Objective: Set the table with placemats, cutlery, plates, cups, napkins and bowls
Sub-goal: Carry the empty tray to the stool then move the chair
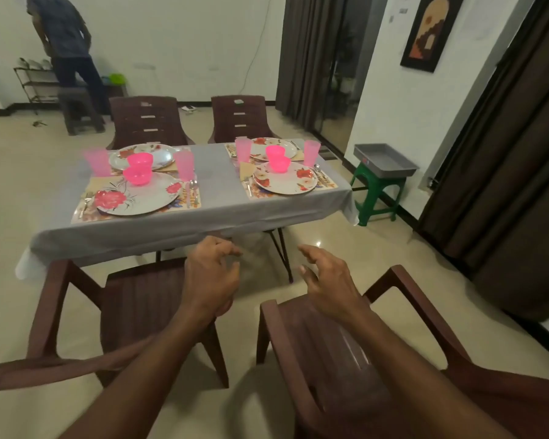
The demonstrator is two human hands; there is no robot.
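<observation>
Sitting on floral placemats [290, 192], flowered plates [140, 198] carry pink, seemingly translucent bowls [137, 175].

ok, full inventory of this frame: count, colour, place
table: 1, grey cloth, centre
placemats: 4, floral, one per setting
plates: 4, white floral, on placemats
bowls: 4, pink, on plates
cups: 4, pink, beside plates
cutlery: silver, beside plates
chairs: 4, brown, two far, two near
tray: 1, grey, on green stool
person: 1, far left
left hand: open, above near chair
right hand: open, above near chair
</observation>
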